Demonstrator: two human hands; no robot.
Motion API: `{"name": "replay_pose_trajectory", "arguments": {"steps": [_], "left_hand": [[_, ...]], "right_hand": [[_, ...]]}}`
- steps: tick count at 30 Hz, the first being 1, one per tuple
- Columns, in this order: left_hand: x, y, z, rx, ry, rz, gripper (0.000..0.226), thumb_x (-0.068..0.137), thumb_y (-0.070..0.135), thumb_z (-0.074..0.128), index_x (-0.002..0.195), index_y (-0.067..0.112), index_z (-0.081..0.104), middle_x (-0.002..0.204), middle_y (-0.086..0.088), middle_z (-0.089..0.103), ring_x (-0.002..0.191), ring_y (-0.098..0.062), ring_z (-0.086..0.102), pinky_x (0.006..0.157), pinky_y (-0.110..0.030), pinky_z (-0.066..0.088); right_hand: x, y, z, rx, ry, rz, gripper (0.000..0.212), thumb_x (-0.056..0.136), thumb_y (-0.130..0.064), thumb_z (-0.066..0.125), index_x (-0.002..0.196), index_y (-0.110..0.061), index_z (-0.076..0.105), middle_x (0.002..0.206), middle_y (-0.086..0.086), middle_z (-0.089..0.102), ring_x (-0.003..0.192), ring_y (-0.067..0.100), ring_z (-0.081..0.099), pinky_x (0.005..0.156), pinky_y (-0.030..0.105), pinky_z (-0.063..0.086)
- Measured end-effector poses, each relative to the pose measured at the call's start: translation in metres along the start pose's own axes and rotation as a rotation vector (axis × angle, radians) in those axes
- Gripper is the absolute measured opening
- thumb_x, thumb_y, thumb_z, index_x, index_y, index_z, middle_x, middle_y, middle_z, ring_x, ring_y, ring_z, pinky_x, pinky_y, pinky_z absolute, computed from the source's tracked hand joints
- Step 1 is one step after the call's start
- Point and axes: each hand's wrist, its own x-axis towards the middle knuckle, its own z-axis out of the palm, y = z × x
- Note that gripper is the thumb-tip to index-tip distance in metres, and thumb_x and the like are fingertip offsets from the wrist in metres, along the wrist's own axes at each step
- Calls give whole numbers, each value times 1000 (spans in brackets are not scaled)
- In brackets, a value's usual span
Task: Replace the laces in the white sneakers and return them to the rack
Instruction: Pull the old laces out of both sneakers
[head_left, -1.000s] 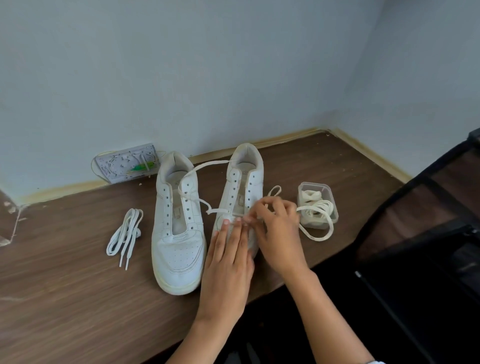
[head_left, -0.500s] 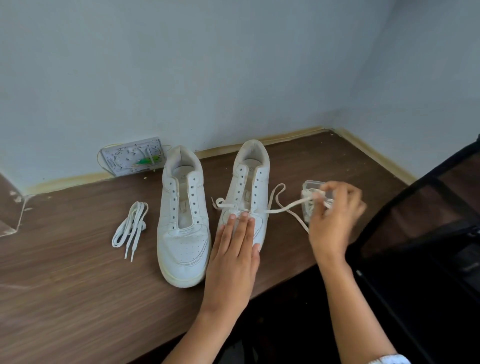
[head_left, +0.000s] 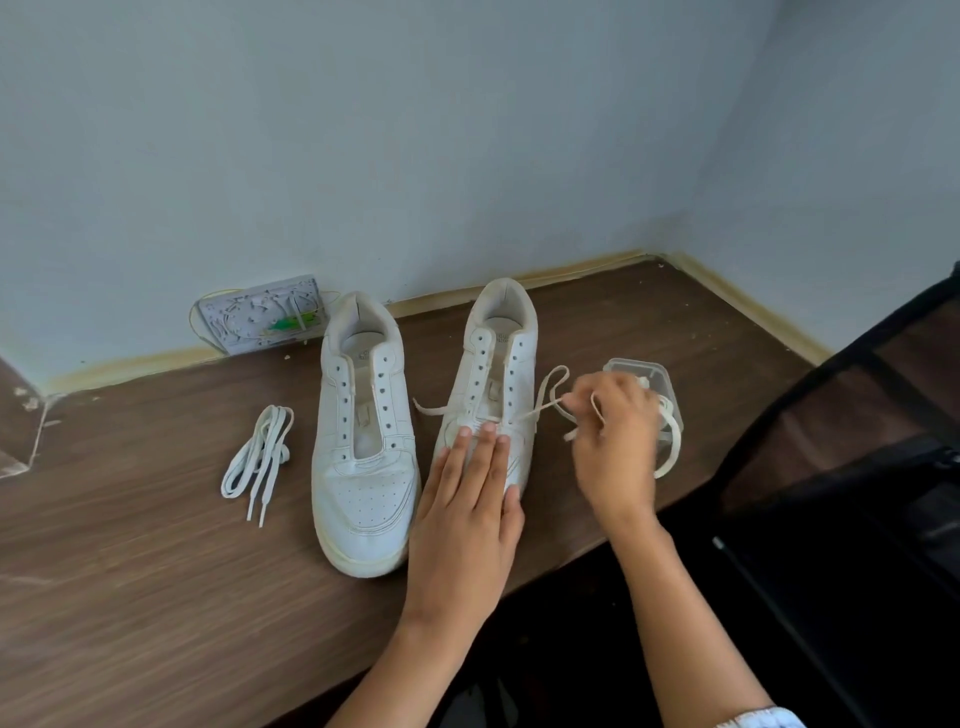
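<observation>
Head view: two white sneakers are seen side by side on a brown table, toes toward the lower edge of the frame, heels toward the wall. The left sneaker, at centre, is unlaced, its eyelets bare. The right sneaker, just right of centre, is covered over its toe by the left hand; the fingers are laid flat, straight and together, their tips touching the lowest eyelet row. A lace is threaded through that lowest row only: one short end is left lying to the left of the sneaker, the other is drawn out to the right and is pinched in the right hand, whose fingers are curled around it beside the sneaker. A loop of the lace is raised above those fingertips, and a loose end hangs below them.

Behind the right hand, partly hidden by it, a clear box is set on the table, with a further lace draped over its right side. A bundled lace is laid at the left of the frame, well apart from both hands. A white plate with green marks is propped against the wall in the upper left. A dark rack is seen at the right edge.
</observation>
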Motion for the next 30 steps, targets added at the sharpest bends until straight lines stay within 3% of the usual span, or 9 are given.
{"name": "replay_pose_trajectory", "arguments": {"steps": [5, 7, 8, 10, 11, 16, 21, 25, 30], "left_hand": [[-1, 0, 1, -3, 11, 3, 49, 100, 29, 42, 143, 8, 48, 152, -4, 43, 144, -22, 34, 114, -40, 33], [-1, 0, 1, -10, 15, -4, 49, 100, 29, 42, 143, 8, 49, 151, -5, 44, 144, -23, 34, 113, -40, 32], [-1, 0, 1, -9, 14, -7, 49, 100, 30, 42, 142, 7, 49, 151, -5, 45, 144, -23, 35, 113, -40, 33], [-1, 0, 1, -1, 8, -10, 49, 100, 30, 41, 142, 7, 50, 151, -6, 45, 144, -23, 35, 113, -40, 34], [0, 0, 1, 1, 5, -10, 49, 100, 30, 41, 142, 7, 50, 151, -6, 45, 144, -23, 35, 113, -40, 34], [0, 1, 0, 17, 2, -12, 48, 98, 28, 41, 140, 7, 52, 148, -7, 48, 143, -24, 35, 113, -41, 32], [-1, 0, 1, -2, 6, -11, 49, 98, 28, 41, 142, 7, 50, 150, -6, 46, 144, -24, 35, 112, -41, 33], [-1, 1, 3, -54, 9, -32, 49, 99, 29, 43, 143, 7, 49, 151, -6, 44, 144, -23, 34, 112, -41, 35], [-1, 0, 3, -57, -10, -40, 50, 99, 29, 42, 144, 8, 47, 152, -6, 43, 146, -23, 31, 114, -40, 33]], "right_hand": [[7, 14, -19, 49, 242, 181, 7, 90, -7, 65, 91, -13, 61, 100, 1, 56, 90, 17, 45, 85, 51, 46], [6, 13, -20, 51, 200, 205, 8, 90, -13, 67, 92, -15, 60, 105, 2, 56, 94, 17, 44, 90, 44, 44], [6, 11, -19, 69, 157, 195, 10, 89, -17, 69, 94, -16, 61, 108, 1, 55, 97, 18, 45, 92, 32, 41], [4, 4, -14, 86, 39, 79, 16, 87, -21, 72, 100, -17, 63, 110, 1, 56, 102, 19, 46, 88, 10, 32], [2, 0, -9, 84, -43, 3, 19, 86, -23, 73, 102, -18, 64, 110, 0, 56, 103, 16, 46, 88, 8, 31], [-12, -18, 16, 56, -267, -149, 5, 91, -20, 67, 95, -18, 65, 100, -7, 53, 95, 14, 53, 83, 30, 48], [-4, -17, 6, 286, -224, 21, 17, 90, 1, 62, 82, -14, 61, 83, -7, 60, 81, 5, 58, 74, 11, 42], [5, -3, -16, 367, 53, 237, 15, 92, 1, 61, 81, -9, 58, 77, -10, 63, 76, -4, 59, 70, 7, 40], [2, -2, -12, 204, -66, 80, 11, 91, -11, 67, 91, -15, 57, 92, -6, 58, 87, 4, 55, 76, 10, 41]]}}
